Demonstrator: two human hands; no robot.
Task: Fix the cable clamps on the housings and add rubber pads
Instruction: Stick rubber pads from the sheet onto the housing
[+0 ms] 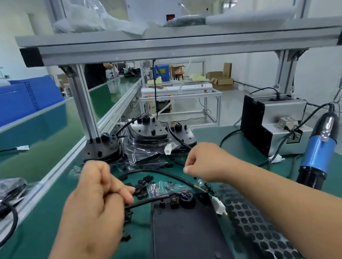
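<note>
The housing lay on the surface between the hands, its long axis pointing away. The nearer left hand gripped its cable. The right hand hovered with curled fingers, and I could not tell what was inside.

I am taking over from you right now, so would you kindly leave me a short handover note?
Left hand grips the black cable at the near housing.
Right hand is curled above the bench; I cannot tell whether its fingers pinch a small part.
Loose clamps lie just beyond that housing, pad sheet on its right, blue screwdriver further right, stacked housings behind.
Done: no clamp visibly fixed on this cable.
Left: clamp it, add pads.
</note>
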